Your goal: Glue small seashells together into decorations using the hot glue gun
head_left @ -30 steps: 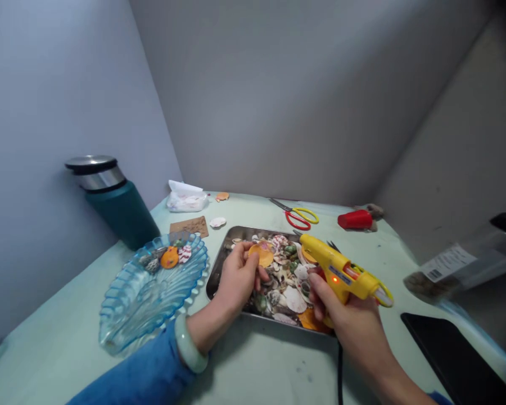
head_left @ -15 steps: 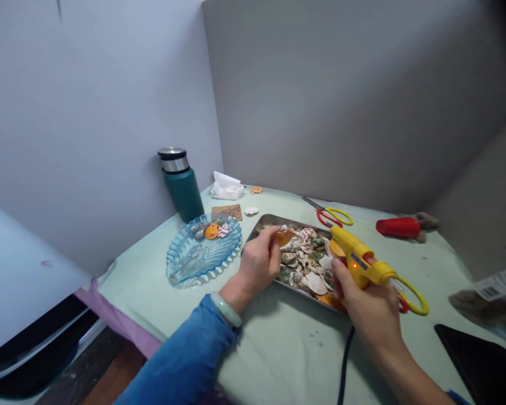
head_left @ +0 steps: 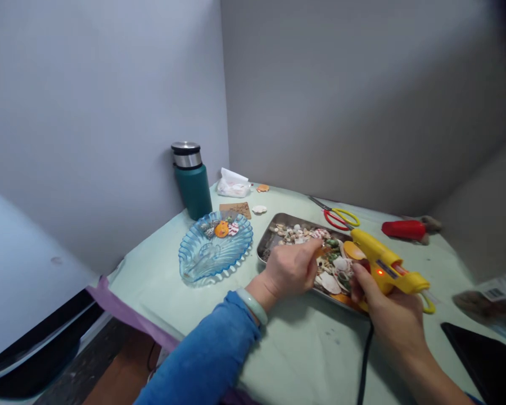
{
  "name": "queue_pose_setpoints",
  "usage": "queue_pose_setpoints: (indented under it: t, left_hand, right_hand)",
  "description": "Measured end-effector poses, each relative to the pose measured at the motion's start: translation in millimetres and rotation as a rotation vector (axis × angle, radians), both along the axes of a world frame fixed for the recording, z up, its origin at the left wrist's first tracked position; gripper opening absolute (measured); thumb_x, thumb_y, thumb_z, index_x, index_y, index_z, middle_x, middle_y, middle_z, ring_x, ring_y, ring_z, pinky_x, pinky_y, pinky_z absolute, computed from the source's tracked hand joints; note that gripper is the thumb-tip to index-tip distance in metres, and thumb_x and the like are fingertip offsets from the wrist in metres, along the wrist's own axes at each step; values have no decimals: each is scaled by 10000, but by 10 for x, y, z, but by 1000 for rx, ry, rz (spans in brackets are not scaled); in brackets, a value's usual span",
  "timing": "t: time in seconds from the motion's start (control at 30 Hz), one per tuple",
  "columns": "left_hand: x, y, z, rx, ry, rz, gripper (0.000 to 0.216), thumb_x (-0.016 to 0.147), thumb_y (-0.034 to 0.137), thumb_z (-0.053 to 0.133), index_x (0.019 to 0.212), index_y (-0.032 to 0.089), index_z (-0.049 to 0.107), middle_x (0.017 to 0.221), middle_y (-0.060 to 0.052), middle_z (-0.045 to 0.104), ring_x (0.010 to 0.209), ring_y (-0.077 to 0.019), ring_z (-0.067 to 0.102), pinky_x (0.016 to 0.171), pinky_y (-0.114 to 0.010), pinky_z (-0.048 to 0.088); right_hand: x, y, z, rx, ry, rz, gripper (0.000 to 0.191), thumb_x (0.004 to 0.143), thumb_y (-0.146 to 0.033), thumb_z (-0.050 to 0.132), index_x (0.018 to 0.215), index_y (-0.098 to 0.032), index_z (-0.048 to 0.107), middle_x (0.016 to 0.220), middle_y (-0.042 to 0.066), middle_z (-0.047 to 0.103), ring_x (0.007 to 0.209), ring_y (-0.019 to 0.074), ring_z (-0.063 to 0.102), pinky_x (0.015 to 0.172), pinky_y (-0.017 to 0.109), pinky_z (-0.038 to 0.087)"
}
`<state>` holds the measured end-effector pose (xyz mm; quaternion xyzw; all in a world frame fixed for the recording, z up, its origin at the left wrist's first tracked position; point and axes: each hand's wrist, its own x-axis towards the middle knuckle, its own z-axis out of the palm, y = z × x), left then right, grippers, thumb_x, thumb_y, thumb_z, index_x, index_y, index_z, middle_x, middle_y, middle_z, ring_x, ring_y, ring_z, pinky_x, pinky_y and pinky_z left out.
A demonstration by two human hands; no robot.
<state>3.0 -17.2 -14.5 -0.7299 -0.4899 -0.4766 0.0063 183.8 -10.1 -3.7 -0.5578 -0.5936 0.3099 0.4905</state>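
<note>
The work looks barely begun: a small cluster of shells [head_left: 221,229] sits at the far end of the blue dish [head_left: 202,257], most of which is bare, while the metal tray [head_left: 265,244] holds a heap of loose shells [head_left: 330,283] yet unused. The left hand [head_left: 289,268] is over the tray, its fingers pinching what seems to be an amber shell [head_left: 322,248], mostly hidden by the knuckles. The right hand [head_left: 394,320] has its fingers wrapped around the yellow glue gun [head_left: 373,250], its red light lit, nozzle pointing away over the tray's far side. No glue shows on the held piece, so applying and placing it appear left to do.
</note>
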Motion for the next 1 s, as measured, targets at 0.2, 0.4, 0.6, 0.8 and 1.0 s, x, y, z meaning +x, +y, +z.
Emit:
queue_pose_setpoints:
  t: [0.2,0.4,0.6,0.8,1.0]
  left_hand:
    - [67,-81,2,-4,-200,30,377,851,206,431,1215,127,488,819,-100,705,679,-188,655,699,-304,513]
    - [247,-117,114,-430,-804,-46,294,884,248,432,1170,182,450,736,-30,672,634,-167,638,589,-261,492]
    - [239,-308,-19,-590,-733,-266,288,896,263,458,1177,201,461,885,-80,713,803,-206,674,705,-306,533]
    - [154,-430,-189,-396,-482,-275,330,867,171,502,1192,218,476,1003,-90,716,912,-218,678,832,-343,525]
    - [159,-325,-97,-368,-599,-229,187,873,205,493,1055,186,532,890,-60,719,778,-171,687,707,-268,531]
  right_hand:
    - [-69,-51,17,13,82,38,216,780,-410,644,784,-197,605,530,-20,532,469,154,486,469,298,408]
    - [-137,-40,-39,59,109,-55,184,770,-369,656,830,-203,603,515,-35,516,449,141,467,454,291,385]
    - [-180,-34,-80,-13,322,-157,195,734,-355,700,851,-226,612,545,-43,539,413,119,462,415,268,397]
    - [-187,6,-13,-118,374,-166,244,710,-385,716,845,-207,616,522,-40,533,408,125,455,403,268,375]
    - [-189,90,108,-128,266,13,248,737,-410,695,765,-182,602,544,-36,560,406,100,464,423,243,390]
